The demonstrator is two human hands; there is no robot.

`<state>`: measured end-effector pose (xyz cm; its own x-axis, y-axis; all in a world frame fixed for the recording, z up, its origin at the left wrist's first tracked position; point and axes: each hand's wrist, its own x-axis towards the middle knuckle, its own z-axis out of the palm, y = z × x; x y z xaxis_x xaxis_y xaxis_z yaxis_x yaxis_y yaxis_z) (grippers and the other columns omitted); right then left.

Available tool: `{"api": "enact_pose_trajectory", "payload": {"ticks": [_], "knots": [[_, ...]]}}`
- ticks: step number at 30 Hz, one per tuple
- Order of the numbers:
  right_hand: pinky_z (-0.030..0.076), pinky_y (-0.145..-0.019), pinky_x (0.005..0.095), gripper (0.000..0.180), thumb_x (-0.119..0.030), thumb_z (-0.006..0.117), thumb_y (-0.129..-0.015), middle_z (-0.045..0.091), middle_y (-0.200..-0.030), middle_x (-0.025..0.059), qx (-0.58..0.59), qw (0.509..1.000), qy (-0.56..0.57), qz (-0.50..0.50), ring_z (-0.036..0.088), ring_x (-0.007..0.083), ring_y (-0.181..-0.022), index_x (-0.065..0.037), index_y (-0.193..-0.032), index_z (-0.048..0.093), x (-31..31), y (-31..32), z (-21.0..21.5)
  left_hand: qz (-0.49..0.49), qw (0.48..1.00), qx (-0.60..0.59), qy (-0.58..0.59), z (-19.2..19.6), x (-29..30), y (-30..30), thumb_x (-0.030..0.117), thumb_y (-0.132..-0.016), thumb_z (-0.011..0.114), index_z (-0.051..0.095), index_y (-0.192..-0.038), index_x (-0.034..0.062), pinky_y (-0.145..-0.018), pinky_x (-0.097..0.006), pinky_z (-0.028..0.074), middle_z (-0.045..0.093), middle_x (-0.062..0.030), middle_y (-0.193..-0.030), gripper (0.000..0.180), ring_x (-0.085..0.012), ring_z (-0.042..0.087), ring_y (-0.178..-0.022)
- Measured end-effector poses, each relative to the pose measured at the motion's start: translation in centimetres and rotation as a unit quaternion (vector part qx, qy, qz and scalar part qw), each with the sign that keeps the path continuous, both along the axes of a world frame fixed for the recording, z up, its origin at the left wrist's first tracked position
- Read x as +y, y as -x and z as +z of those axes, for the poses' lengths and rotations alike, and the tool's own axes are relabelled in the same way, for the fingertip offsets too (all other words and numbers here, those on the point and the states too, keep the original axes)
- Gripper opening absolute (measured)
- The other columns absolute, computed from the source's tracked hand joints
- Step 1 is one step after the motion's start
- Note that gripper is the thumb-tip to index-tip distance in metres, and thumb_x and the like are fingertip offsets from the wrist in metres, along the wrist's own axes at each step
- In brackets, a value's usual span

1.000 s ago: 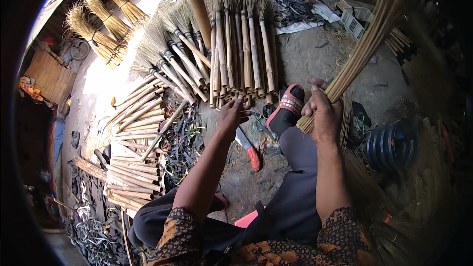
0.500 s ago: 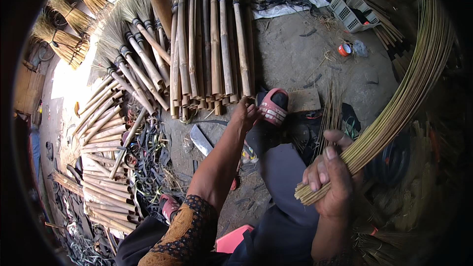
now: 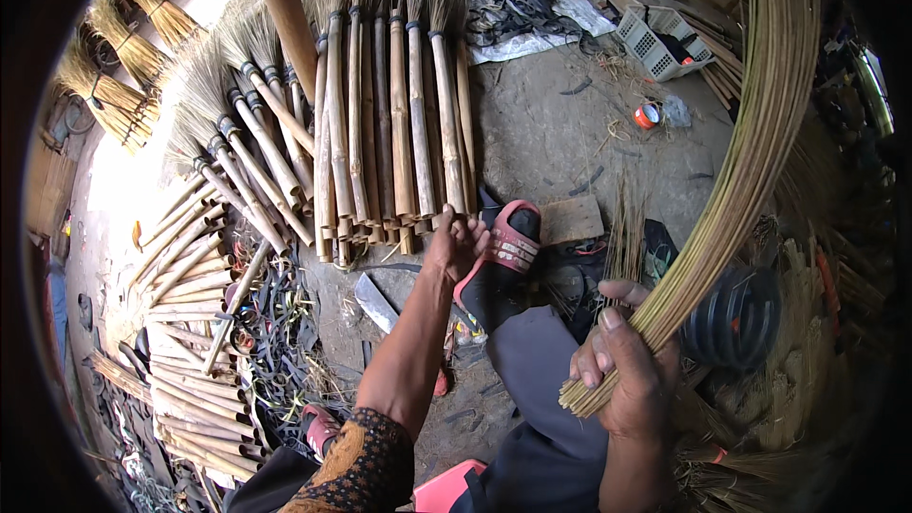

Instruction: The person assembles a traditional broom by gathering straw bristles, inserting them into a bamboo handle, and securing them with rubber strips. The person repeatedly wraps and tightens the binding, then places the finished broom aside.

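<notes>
My right hand [image 3: 627,370] is closed around the lower end of a bundle of thin palm-rib sticks [image 3: 731,218]. The bundle rises and curves up past the top right; its cut ends poke out beside my fingers. My left hand [image 3: 454,245] reaches forward, fingers loosely bent and apart, at the near ends of bamboo-handled brooms [image 3: 399,123]. Its fingertips meet the bottom of one handle, with no clear grip. These brooms lie side by side, bristles away from me. A pink sandal [image 3: 513,245] on my foot is just right of that hand.
Cut bamboo tubes [image 3: 195,351] are piled at the left, beside dark strip scraps [image 3: 285,323]. A broad blade [image 3: 375,302] lies near my left forearm. A bamboo post [image 3: 283,19] stands behind. Farther off are a white crate [image 3: 660,43] and an orange-red tape roll [image 3: 646,116].
The view has shifted slightly, with the brooms now lower and farther left in it. The stick bundle stands more upright in my right hand. My left hand remains by the handle ends.
</notes>
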<state>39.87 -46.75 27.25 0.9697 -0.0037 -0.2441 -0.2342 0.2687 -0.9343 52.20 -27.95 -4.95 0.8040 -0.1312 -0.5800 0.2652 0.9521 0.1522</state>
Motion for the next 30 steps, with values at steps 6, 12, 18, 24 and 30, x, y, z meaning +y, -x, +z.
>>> {"api": "enact_pose_trajectory", "payload": {"ticks": [6, 12, 18, 24, 30], "knots": [[0.049, -0.053, 0.0298, 0.027, -0.01, 0.062, -0.102, 0.049, -0.068, -0.0008, -0.008, 0.999, -0.023, 0.041, 0.051, 0.0106, -0.051, -0.001, -0.126, 0.059, 0.4, 0.0, -0.9, -0.148, 0.953, -0.256, 0.068, 8.2, 0.1, 9.0, 0.075, -0.094, 0.055, 0.054, -0.138, 0.0037, -0.097, -0.052, 0.058, 0.07, -0.0184, -0.119, 0.084, -0.0335, 0.07, -0.113], [0.05, -0.055, 0.0317, 0.027, -0.019, 0.067, -0.101, 0.051, -0.072, -0.0018, 0.056, 0.992, -0.092, 0.071, 0.052, 0.0111, -0.054, -0.004, -0.122, 0.063, 1.3, -0.9, -2.3, -0.218, 0.887, -0.005, -0.408, 8.2, 0.5, 9.0, 0.037, -0.1, 0.07, 0.056, -0.102, 0.0049, -0.046, -0.031, 0.047, 0.056, -0.0022, -0.068, 0.035, -0.0148, 0.054, -0.054], [0.05, -0.057, 0.0319, 0.026, -0.029, 0.073, -0.098, 0.054, -0.071, -0.002, 0.124, 0.982, -0.123, 0.065, 0.053, 0.0114, -0.058, -0.007, -0.11, 0.066, 3.2, -3.1, -3.9, -0.066, 0.863, -0.062, -0.497, 8.0, -4.0, 22.4, 0.047, -0.109, 0.052, 0.049, -0.101, 0.0074, -0.045, -0.029, 0.04, 0.05, 0.0011, -0.066, 0.04, -0.0106, 0.049, -0.052], [0.05, -0.057, 0.032, 0.021, -0.03, 0.073, -0.098, 0.054, -0.067, -0.0028, 0.087, 0.979, -0.093, 0.158, 0.056, 0.0108, -0.057, -0.01, -0.096, 0.065, 4.7, -3.0, -4.9, -0.08, 0.825, -0.093, -0.552, 6.2, -7.7, 31.5, 0.04, -0.106, 0.059, 0.052, -0.117, 0.0049, -0.06, -0.032, 0.047, 0.055, -0.0037, -0.079, 0.037, -0.0117, 0.056, -0.067], [0.046, -0.046, 0.0298, 0.028, -0.031, 0.078, -0.095, 0.058, -0.065, -0.0001, 0.051, 0.967, 0.011, 0.251, 0.057, 0.0125, -0.049, -0.006, -0.087, 0.067, 5.6, -2.5, -7.8, -0.258, 0.746, -0.146, -0.596, 4.7, -5.7, 33.7, 0.049, -0.104, 0.06, 0.055, -0.125, -0.0014, -0.083, -0.039, 0.054, 0.067, -0.0141, -0.098, 0.055, -0.0245, 0.067, -0.093]]}}
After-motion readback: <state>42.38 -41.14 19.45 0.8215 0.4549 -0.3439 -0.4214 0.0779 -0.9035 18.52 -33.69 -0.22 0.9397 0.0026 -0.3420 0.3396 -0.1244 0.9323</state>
